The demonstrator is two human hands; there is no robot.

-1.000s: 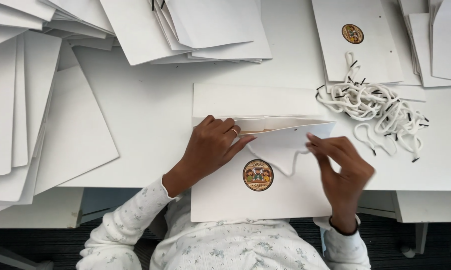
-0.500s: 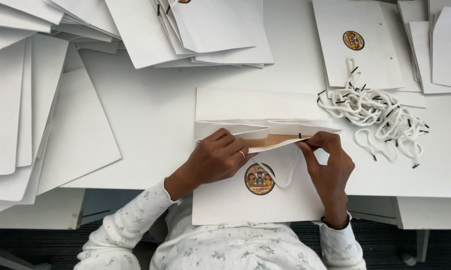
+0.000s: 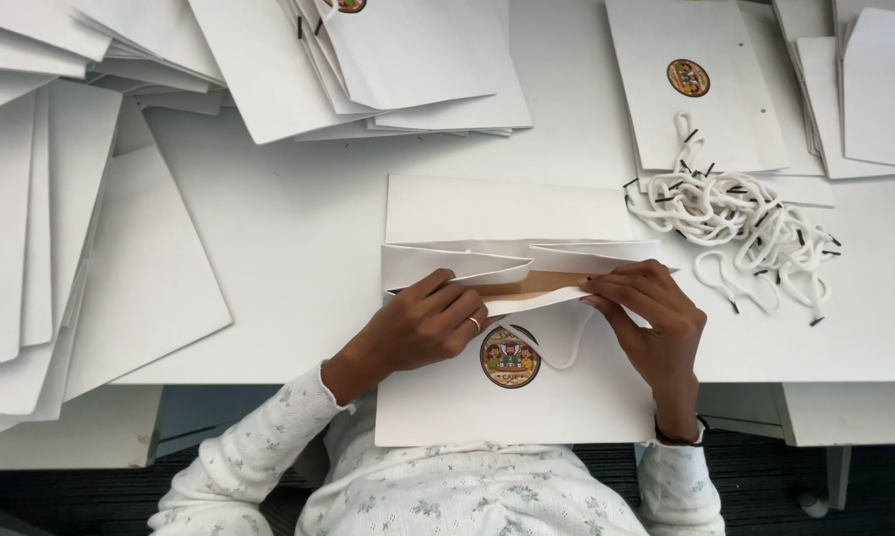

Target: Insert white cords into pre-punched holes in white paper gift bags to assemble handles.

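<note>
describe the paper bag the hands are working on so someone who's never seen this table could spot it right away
On the white table, look at the near edge, right in front of the person. A flat white paper bag lies there, overhanging that edge, with the left hand and right hand at its mouth. Unlike the closed bags stacked around it, its top is spread open, showing a brown strip inside.

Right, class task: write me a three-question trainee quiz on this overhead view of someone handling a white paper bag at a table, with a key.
1. True or false: both hands rest on the white paper bag at its opened top edge.
2. Where does the pile of white cord handles lie: A) left of the bag, B) right of the bag, C) on the floor?
3. Fill in: a loop of white cord hangs on the bag's front beside the round ____.

Key: 1 true, the left hand and right hand both touch it. 2 B. 3 sticker.
</note>
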